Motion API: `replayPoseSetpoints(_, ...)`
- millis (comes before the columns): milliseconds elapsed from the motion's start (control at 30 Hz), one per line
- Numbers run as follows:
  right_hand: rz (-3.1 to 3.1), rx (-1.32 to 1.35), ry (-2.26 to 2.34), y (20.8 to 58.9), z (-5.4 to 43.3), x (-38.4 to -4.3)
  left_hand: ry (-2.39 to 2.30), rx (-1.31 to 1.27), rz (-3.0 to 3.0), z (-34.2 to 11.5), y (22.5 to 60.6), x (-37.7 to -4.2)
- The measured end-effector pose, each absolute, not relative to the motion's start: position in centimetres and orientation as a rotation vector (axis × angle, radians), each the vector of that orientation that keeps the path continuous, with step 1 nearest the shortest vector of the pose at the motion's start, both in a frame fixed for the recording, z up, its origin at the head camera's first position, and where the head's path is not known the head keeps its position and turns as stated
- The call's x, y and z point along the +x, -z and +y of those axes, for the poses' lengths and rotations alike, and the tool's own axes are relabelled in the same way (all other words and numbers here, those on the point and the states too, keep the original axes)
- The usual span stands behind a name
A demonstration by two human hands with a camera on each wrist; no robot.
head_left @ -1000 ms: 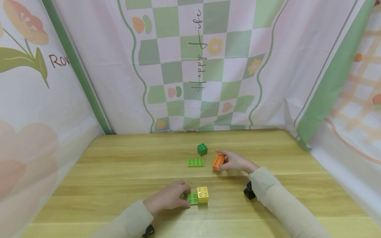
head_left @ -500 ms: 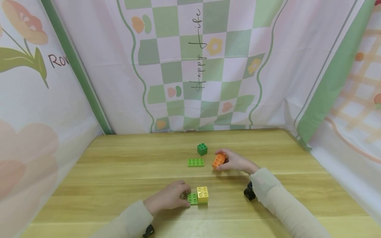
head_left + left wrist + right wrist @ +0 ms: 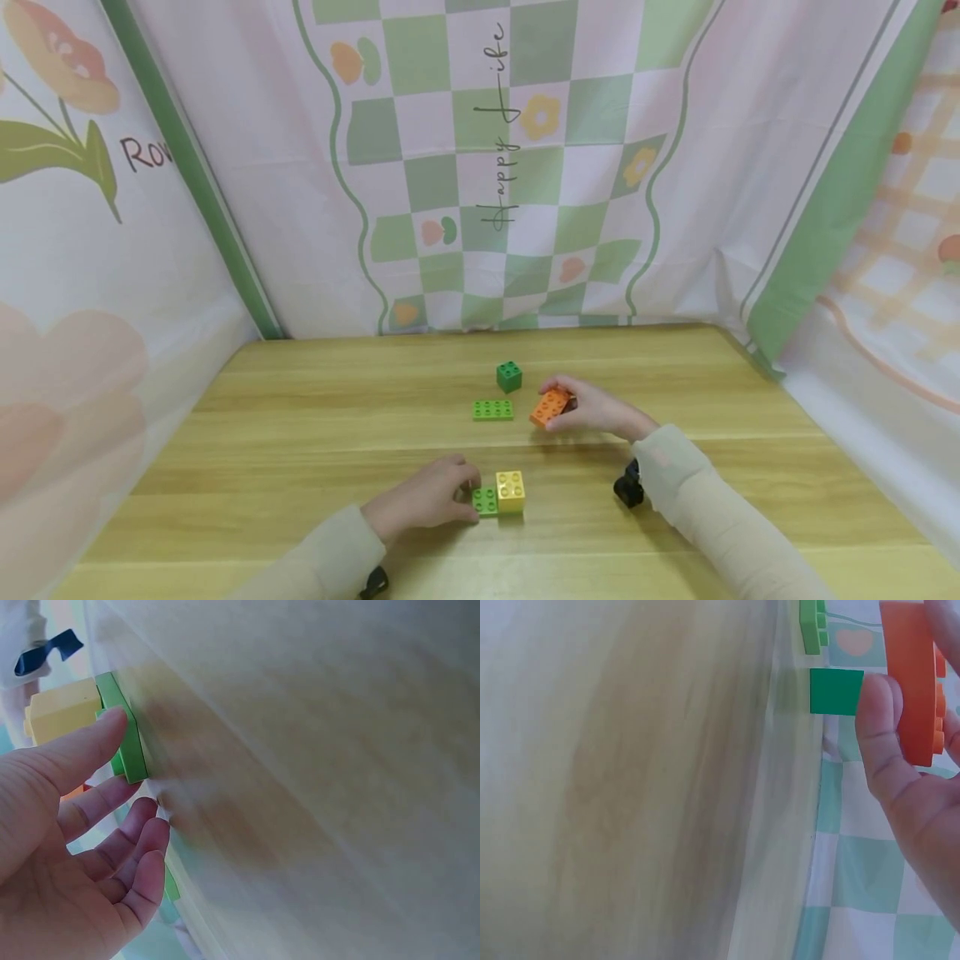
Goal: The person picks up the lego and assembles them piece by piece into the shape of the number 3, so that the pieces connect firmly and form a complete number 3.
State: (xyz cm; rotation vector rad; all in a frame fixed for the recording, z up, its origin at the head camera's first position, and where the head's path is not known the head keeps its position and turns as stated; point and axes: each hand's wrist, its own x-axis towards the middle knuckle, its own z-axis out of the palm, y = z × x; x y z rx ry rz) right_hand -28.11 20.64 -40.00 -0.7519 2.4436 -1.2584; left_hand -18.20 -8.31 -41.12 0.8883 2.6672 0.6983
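Near the front of the table, my left hand (image 3: 427, 497) pinches the left end of a light green flat building brick (image 3: 484, 501) between thumb and fingers. On that piece's right end stands a square yellow brick (image 3: 510, 492); the left wrist view shows the yellow brick (image 3: 64, 712) beyond my thumb. Farther back and to the right, my right hand (image 3: 598, 410) grips an orange eight-stud brick (image 3: 549, 407) by its sides, studs facing up and the brick tilted. In the right wrist view the orange brick (image 3: 912, 690) is held off the tabletop, partly covered by my fingers.
A second light green flat brick (image 3: 492, 410) lies left of the orange one. Behind it sits a dark green square brick (image 3: 509, 377). The wooden table (image 3: 300, 433) ends at a patterned curtain (image 3: 517, 275), with more cloth along both sides.
The orange brick has turned in my right hand and shifted slightly left, tilting. My left hand, the yellow brick and the green bricks have stayed in place.
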Motion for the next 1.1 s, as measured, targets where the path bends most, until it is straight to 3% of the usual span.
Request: replayPoseSetpoints(1100,2.21,-0.749,1.463,38.7,19.8,-26.5,-0.697,0.888,2.659,-8.4,41.2,-18.4)
